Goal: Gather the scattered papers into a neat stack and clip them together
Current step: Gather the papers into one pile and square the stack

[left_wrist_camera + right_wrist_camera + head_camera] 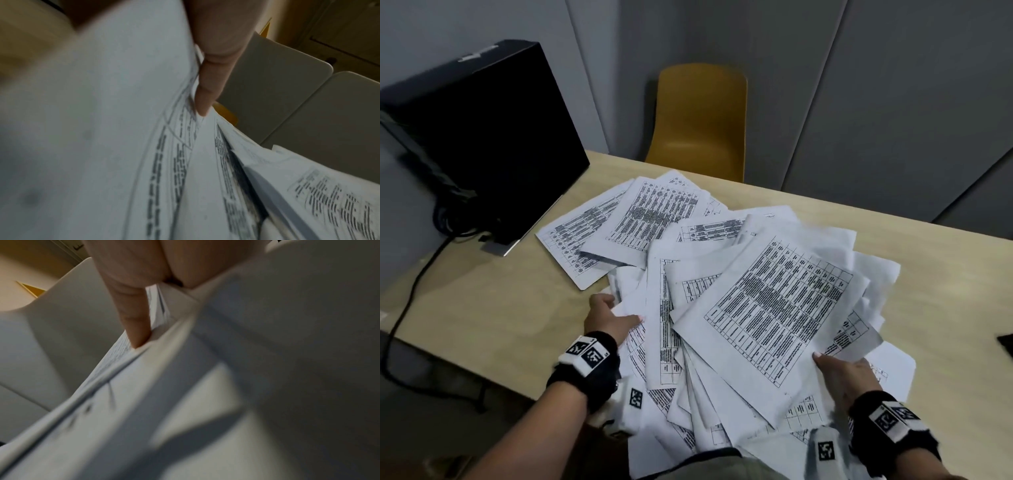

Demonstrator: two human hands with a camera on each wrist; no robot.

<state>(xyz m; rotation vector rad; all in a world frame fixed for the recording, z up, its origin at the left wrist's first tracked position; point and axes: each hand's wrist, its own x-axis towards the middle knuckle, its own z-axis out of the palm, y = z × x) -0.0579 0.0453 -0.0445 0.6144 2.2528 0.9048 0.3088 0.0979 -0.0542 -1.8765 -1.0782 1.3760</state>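
A loose, fanned pile of printed table sheets [760,308] is lifted off the wooden table [493,308] in front of me. My left hand [616,317] grips the pile's left edge, thumb on top and fingers curled round the sheets. My right hand [837,371] pinches the right front corner, thumb on the top sheet and fingers hidden beneath. Three or so more sheets [643,219] lie flat farther back on the left. In the left wrist view a finger [207,87] lies along the papers [123,129]. In the right wrist view a finger [135,321] presses on blurred sheets [205,402]. No clip is recognisable.
A black box-like device [482,137] with cables [410,298] stands at the table's back left. A yellow chair [698,120] sits behind the far edge. A small dark object [1006,344] shows at the right border. Grey panels form the wall.
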